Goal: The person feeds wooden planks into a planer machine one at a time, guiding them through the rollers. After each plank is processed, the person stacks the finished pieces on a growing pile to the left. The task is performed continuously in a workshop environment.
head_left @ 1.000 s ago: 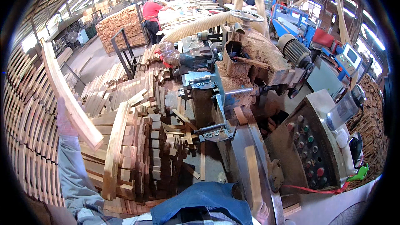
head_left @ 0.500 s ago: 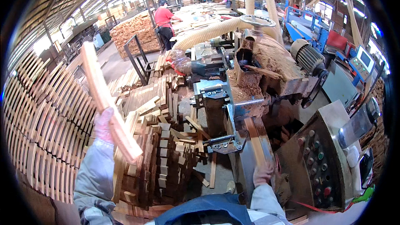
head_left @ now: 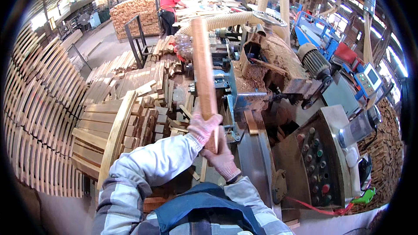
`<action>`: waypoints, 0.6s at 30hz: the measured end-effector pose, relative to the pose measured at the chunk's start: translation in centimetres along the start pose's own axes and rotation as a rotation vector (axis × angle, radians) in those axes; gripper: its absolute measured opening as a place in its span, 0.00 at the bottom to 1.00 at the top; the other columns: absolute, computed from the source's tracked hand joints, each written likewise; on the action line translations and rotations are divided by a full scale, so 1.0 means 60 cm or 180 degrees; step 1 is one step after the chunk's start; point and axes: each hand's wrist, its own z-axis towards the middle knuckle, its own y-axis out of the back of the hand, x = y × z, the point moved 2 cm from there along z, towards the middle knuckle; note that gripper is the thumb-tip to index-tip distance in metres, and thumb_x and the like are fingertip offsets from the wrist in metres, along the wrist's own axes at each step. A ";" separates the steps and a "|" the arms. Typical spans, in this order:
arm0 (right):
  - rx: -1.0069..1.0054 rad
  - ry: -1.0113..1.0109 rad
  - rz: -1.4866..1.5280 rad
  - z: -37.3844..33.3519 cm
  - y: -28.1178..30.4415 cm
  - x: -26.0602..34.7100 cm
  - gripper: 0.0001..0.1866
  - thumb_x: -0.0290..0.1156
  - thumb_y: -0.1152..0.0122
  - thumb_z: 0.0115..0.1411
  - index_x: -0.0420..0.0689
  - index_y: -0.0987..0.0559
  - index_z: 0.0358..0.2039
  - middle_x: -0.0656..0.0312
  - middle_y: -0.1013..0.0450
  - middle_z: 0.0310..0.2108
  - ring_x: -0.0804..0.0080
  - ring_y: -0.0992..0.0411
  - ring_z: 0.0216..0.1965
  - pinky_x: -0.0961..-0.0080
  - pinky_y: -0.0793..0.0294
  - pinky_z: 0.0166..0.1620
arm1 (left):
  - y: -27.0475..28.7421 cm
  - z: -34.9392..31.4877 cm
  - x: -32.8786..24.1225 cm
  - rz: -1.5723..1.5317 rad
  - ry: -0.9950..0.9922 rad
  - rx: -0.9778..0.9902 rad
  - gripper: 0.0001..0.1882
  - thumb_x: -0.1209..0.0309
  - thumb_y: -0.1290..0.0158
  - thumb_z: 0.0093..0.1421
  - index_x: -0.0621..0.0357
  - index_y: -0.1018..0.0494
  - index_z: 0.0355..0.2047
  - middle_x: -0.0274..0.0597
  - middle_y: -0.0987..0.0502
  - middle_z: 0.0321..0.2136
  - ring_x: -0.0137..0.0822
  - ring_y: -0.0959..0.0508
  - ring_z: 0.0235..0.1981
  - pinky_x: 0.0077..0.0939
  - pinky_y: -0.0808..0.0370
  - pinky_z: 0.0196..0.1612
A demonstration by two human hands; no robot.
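Both my hands, in pinkish work gloves, grip one long wooden slat (head_left: 203, 67) that stands nearly upright in front of me. My left hand (head_left: 203, 127) is wrapped round it a little above its lower end. Lower down, my right hand (head_left: 222, 159) closes on the bottom end from the right. Just right of the slat is the sawdust-covered woodworking machine (head_left: 248, 80). A second piece of wood (head_left: 251, 122) lies on the machine's metal infeed bed (head_left: 257, 161), its far end running under the housing.
Stacked slats (head_left: 93, 137) stand to my left, with a tall slatted pile (head_left: 39, 135) beyond. A control panel (head_left: 320, 165) with several buttons is at right. An electric motor (head_left: 314, 61) and a ribbed hose (head_left: 222, 21) adjoin the machine. A person in red (head_left: 170, 2) works far off.
My left hand has swung the slat rightward to the middle. My right hand has left the wood on the bed and taken hold of the slat. The bed's piece has slid further in.
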 end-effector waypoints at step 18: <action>-0.1913 -0.1054 -0.4642 -0.616 0.270 -0.375 0.44 0.43 0.32 0.52 0.41 0.37 0.67 0.48 0.26 0.52 0.48 0.27 0.51 0.53 0.27 0.54 | 0.374 -0.026 -0.228 0.5736 0.0994 0.0465 0.47 0.51 0.39 0.54 0.58 0.44 0.67 0.61 0.30 0.60 0.56 0.31 0.62 0.47 0.32 0.64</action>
